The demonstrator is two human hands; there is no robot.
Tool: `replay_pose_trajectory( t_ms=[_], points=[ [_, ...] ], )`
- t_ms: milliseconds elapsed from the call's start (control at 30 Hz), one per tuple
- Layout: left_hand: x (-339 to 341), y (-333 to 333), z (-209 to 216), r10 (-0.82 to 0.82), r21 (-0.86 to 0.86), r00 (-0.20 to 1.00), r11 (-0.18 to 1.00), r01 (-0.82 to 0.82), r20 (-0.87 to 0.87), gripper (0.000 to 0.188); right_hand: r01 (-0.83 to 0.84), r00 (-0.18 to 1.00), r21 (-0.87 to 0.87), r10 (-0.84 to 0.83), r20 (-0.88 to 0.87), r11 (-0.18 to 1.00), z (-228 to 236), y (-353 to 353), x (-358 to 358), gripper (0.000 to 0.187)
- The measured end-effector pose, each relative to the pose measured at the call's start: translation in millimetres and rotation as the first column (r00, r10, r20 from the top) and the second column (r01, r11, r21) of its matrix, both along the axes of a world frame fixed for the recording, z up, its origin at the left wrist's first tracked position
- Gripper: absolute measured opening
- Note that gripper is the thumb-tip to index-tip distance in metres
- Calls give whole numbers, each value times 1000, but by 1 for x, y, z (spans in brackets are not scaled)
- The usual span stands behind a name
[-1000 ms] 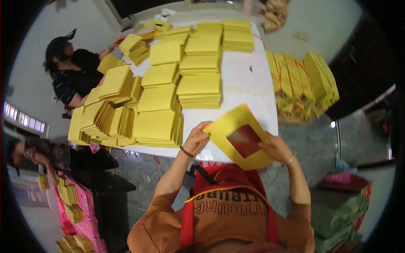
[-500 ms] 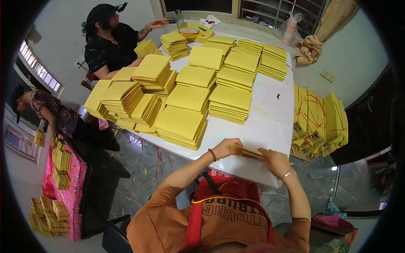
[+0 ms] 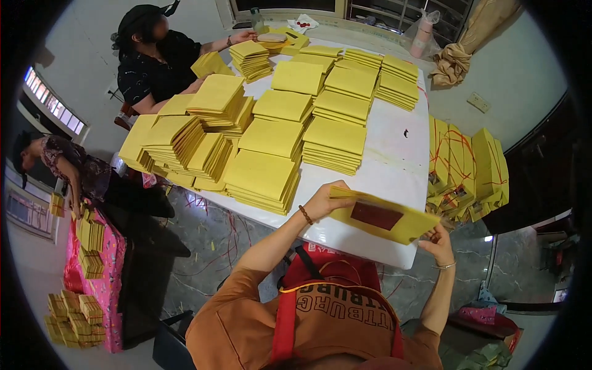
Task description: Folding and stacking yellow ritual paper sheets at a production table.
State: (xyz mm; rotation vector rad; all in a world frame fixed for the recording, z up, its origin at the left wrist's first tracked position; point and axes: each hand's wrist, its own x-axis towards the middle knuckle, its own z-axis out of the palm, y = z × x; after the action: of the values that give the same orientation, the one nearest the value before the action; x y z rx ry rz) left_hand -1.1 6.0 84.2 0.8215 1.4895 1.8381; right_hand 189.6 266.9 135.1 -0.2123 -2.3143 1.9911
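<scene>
A yellow paper sheet (image 3: 416, 225), folded or layered along its upper edge, is held over the near right part of the white table. A dark red rectangle (image 3: 376, 217) shows on its face. My left hand (image 3: 327, 202) is closed on the sheet's upper left end, fingers behind it. At the lower right end, the fingers of my right hand (image 3: 439, 243) pinch the edge, where the corner is slightly blurred. Closest to my left hand is a stack of folded yellow paper (image 3: 262, 176), with another yellow stack (image 3: 335, 139) behind it.
Several yellow stacks cover the left and far parts of the white table (image 3: 394, 139). One person (image 3: 151, 61) sits at its far left; another (image 3: 83, 163) bends over a pink-covered table (image 3: 111, 290). Red-tied yellow bundles (image 3: 472, 166) stand at right.
The sheet, seen nearly edge-on before, now shows its broad face with the red rectangle. My right hand has moved right and toward me. The seated person's raised hand has come down.
</scene>
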Motion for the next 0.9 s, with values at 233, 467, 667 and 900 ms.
replay_pose_trajectory(
  t_ms=[233,467,667,900],
  points=[
    [2,3,-19,67,-9,997,998,-67,35,16,146,986,-98,-137,90,984,-68,-15,-8,29],
    [-2,-6,-20,79,-47,996,996,-77,37,16,214,977,-365,-200,75,906,-87,-30,-17,24],
    [-2,2,-1,121,-46,980,992,-115,158,23,273,962,-243,-260,87,931,-82,-28,-23,20],
    [-52,4,5,247,103,969,964,-243,-22,43,329,940,-535,-323,109,778,-121,-18,-26,27]
  ],
)
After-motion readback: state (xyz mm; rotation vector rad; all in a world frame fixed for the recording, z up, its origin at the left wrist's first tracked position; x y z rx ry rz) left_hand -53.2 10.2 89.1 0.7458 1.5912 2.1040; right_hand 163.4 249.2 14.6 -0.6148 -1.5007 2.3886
